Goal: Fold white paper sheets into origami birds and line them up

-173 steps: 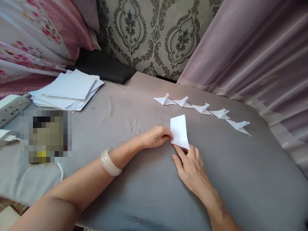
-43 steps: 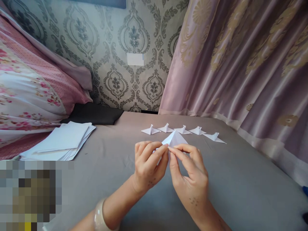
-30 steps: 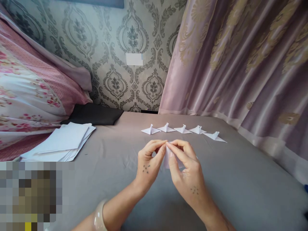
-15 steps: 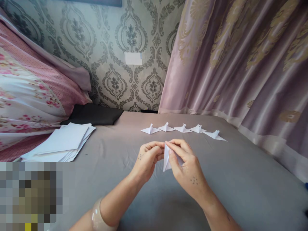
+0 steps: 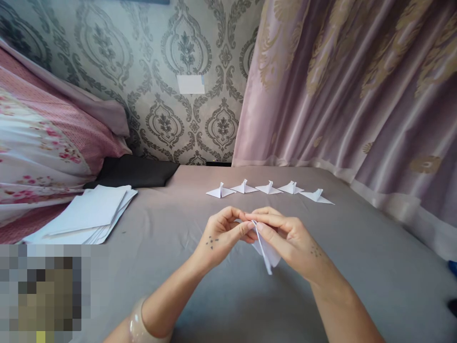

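Note:
A folded piece of white paper (image 5: 268, 255) hangs point-down between my two hands, above the grey sheet. The thumb and fingers of my left hand (image 5: 224, 233) pinch its upper tip. My right hand (image 5: 289, 238) is closed on the same upper end from the other side, thumb along the fold. Fingertips cover the top of the paper, so its folds there are hidden. Beyond the hands stands a row of several white folded paper cranes (image 5: 269, 187), their wings spread sideways.
A stack of white paper sheets (image 5: 89, 209) lies at the left, with a black folded item (image 5: 135, 171) behind it. The grey sheet (image 5: 171, 214) covers the surface. Pink curtains (image 5: 303, 95) hang at the right, floral cloth (image 5: 46, 143) at the left, and a patterned wall (image 5: 150, 62) behind.
The folded paper has turned, its lower point swinging down and right. My left hand's thumb has come onto its tip, and my right hand has shifted right. The view has moved slightly.

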Motion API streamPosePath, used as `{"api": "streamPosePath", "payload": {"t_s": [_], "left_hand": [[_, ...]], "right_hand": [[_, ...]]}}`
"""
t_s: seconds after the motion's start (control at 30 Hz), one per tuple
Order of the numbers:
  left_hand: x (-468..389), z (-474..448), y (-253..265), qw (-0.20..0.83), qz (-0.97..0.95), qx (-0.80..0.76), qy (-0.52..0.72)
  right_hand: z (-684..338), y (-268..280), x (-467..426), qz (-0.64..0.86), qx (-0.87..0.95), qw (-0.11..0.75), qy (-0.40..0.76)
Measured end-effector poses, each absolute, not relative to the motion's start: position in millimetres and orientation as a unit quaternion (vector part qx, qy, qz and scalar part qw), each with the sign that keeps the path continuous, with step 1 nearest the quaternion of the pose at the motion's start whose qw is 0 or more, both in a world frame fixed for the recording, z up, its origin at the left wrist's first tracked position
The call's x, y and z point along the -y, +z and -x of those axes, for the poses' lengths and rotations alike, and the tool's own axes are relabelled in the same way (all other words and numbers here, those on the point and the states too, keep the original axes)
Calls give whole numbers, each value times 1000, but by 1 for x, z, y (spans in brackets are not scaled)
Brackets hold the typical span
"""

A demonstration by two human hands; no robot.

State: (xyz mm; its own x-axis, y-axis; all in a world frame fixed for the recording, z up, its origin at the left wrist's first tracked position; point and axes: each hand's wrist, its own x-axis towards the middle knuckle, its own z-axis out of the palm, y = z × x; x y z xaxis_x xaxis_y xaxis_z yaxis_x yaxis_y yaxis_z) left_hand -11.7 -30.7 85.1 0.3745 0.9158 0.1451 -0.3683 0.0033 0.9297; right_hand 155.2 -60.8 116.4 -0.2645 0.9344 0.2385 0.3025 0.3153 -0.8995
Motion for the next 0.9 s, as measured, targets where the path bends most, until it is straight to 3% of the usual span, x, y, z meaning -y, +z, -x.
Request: {"api": "streamPosePath", "payload": {"t_s": [0.17,0.33,0.47,0.7,0.9], "left_hand": [[32,12,83,611,-548,-270,504],[36,19,96,422,-638,-296,572],[37,27,105,338,-627,-315,627],[38,25,103,328,-616,-295,652],[37,23,102,331,-652,-289,618]], "right_hand": [[-159,116,62,456,696,432,347],[-163,131,72,515,655,511,212],[-162,137,80,533,624,553,142],[-154,132,80,527,593,513,329],[-161,130,74,514,594,519,338]]}}
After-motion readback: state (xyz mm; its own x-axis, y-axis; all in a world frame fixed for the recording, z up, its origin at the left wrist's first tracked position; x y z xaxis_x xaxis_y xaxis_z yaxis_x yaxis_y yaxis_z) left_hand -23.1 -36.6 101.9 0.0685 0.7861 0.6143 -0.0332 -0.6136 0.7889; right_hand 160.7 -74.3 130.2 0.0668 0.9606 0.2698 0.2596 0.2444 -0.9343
